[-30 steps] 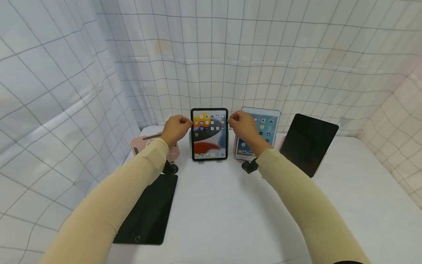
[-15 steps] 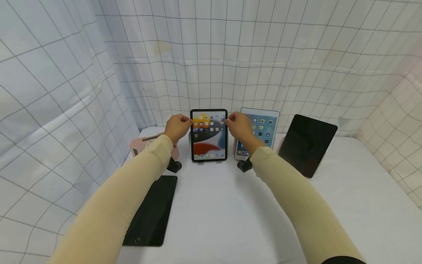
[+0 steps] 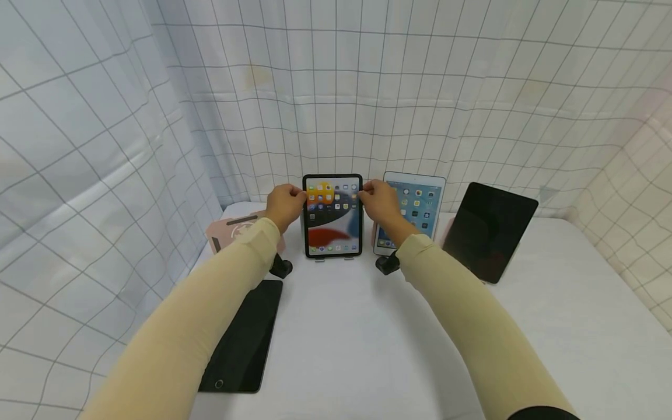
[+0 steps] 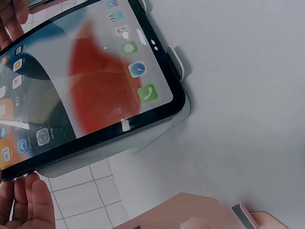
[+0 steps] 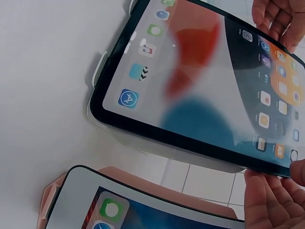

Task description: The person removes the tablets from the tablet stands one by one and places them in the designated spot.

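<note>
A black-edged tablet [image 3: 334,219], its screen lit with app icons, leans upright on a pale stand [image 4: 177,63] whose small front lips show at its lower edge. My left hand [image 3: 285,205] pinches its left edge near the top. On the opposite edge, at about the same height, my right hand [image 3: 379,201] pinches it too. The right wrist view shows the right thumb on the front border and the fingers [image 5: 271,195] behind. In the left wrist view, the left fingers [image 4: 33,198] lie behind the edge, the thumb mostly out of frame.
A white tablet [image 3: 415,204] with a lit screen stands close on the right, partly behind my right hand. Farther right leans a dark tablet [image 3: 490,230]. At left are a folded pink stand [image 3: 231,228] and a black tablet [image 3: 247,338] lying flat on the white table [image 3: 336,338].
My right fingers have come in to the tablet's right edge; a second ago they were slightly apart from it. The left hand stays at the left edge and the tablet keeps its place.
</note>
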The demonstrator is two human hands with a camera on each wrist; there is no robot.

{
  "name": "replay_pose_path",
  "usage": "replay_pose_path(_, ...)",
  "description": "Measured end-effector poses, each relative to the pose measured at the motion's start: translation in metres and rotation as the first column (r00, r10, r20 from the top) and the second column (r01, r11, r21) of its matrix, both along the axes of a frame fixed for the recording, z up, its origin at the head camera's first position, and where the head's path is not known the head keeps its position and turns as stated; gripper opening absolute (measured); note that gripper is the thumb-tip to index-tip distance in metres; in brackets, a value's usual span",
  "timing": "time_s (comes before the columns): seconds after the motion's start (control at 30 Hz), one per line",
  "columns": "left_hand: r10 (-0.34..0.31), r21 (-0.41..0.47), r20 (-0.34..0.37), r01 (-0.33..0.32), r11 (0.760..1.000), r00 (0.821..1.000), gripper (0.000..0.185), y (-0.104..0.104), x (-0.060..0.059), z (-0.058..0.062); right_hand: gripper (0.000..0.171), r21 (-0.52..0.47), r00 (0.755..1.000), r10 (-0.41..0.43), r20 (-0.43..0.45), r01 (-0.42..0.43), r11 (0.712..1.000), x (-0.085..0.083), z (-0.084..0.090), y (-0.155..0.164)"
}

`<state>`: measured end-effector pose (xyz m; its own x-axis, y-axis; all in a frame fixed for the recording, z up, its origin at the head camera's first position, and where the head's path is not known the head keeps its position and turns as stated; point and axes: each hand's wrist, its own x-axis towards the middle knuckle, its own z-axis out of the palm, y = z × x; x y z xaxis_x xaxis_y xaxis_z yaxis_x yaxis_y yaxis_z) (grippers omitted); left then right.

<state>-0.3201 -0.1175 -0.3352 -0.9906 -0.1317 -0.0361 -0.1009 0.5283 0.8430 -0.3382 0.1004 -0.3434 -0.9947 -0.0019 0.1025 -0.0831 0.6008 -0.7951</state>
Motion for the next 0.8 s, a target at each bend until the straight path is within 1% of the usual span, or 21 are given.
replay_pose_path(0.2, 0.014, -0.011, -0.019, -0.014, 1.000, 1.000, 0.030, 0.0009, -0.0004, -0.0044, 0.027, -0.023, 1.000, 0.005, -0.019, -0.005, 1.000, -0.0005, -0.0011, 0.0010)
replay_pose_path(0.33, 0.006, -0.015, -0.015, -0.006, 1.000, 1.000, 0.029, -0.0001, -0.0013, -0.0055, 0.024, -0.037, 0.999, 0.006, -0.039, -0.007, 0.999, -0.0010, -0.0025, 0.0016)
replay_pose_path(0.57, -0.029, -0.027, -0.020, 0.028, 0.999, 0.999, 0.026, -0.0029, -0.0006, -0.0041, 0.018, -0.020, 0.998, 0.007, -0.065, -0.008, 1.000, -0.0001, -0.0034, 0.0025)
replay_pose_path(0.7, -0.061, -0.060, -0.037, 0.059, 0.996, 0.997, 0.026, -0.0064, 0.0002, -0.0046, 0.018, -0.018, 0.997, 0.010, -0.073, -0.012, 1.000, 0.0014, -0.0046, 0.0030)
replay_pose_path(0.8, -0.078, -0.083, -0.047, 0.074, 0.994, 0.996, 0.026, -0.0086, 0.0017, -0.0045, 0.017, -0.039, 0.997, 0.016, -0.071, -0.019, 0.999, 0.0044, -0.0037, 0.0031)
